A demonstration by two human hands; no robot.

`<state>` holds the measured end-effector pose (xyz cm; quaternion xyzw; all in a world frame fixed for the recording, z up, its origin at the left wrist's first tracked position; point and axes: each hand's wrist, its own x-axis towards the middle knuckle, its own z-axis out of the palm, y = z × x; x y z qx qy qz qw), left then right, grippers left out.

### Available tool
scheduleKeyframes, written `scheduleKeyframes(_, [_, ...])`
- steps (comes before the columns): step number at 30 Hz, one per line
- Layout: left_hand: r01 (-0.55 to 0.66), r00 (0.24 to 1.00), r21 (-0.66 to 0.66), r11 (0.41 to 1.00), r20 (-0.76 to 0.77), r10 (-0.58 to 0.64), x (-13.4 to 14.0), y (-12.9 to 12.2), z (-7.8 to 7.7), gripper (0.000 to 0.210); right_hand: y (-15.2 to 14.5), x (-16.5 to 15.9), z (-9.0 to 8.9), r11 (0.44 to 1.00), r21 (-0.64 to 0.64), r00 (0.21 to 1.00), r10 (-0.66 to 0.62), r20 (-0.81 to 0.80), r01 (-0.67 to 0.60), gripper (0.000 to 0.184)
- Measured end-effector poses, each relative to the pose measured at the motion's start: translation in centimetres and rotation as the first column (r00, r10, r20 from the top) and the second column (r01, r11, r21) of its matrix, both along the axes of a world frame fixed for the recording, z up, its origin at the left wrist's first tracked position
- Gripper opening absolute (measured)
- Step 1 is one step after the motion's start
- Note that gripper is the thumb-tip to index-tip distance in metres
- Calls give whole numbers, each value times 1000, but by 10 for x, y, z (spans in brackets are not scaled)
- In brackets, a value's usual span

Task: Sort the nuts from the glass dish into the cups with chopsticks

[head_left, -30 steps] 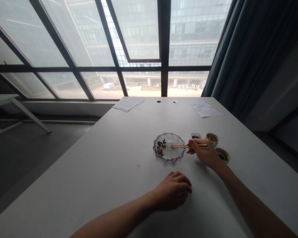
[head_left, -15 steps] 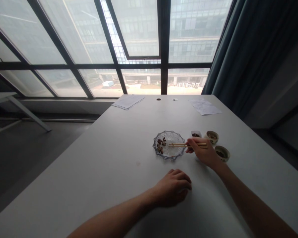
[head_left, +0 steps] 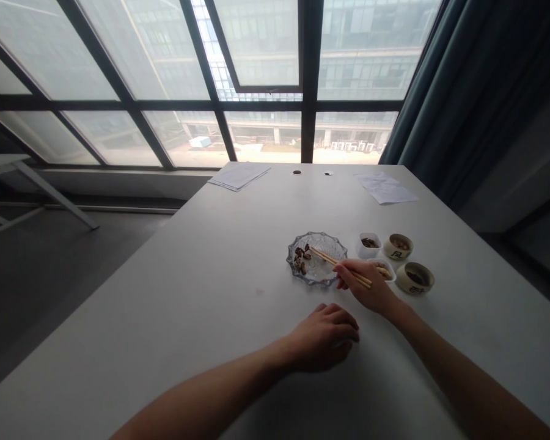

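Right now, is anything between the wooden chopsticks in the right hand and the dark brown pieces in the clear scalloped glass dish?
Nothing visible: the chopsticks in the right hand extend over the dish, tips beside the pieces. The left hand lies outside that path.

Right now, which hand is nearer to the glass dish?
The right hand, at the near right edge of the glass dish, holding chopsticks over it. The left hand is farther off, apart from the dish on its near side.

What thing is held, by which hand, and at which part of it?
The right hand holds the chopsticks around their middle; they reach over the glass dish. Nothing shows in the left hand.
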<state>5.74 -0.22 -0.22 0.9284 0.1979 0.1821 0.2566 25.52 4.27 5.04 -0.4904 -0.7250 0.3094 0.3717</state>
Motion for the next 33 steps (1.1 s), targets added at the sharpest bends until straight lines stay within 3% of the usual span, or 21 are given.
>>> scheduleKeyframes(7, [3,1000,14,1000,12,-3,-1,0,0,17,6,8,-6,999,-19,977,-44,-207,41,59])
scheduleKeyframes(12, [-5,1000,3,1000,27,5,-2,0,-1,17,8,15,4,994,32,942,-92,-322,108,62])
scheduleKeyframes(15, [-6,999,-4,1000,31,6,-2,0,-1,17,8,18,14,993,-1,923,-113,-368,121,61])
scheduleKeyframes(23, [-5,1000,-21,1000,29,6,-1,0,0,17,3,20,31,953,-171,909,-291,-300,249,60])
scheduleKeyframes(33, [0,1000,-26,1000,17,0,-1,0,2,17,-1,5,31,916,-156,844,-402,-354,371,68])
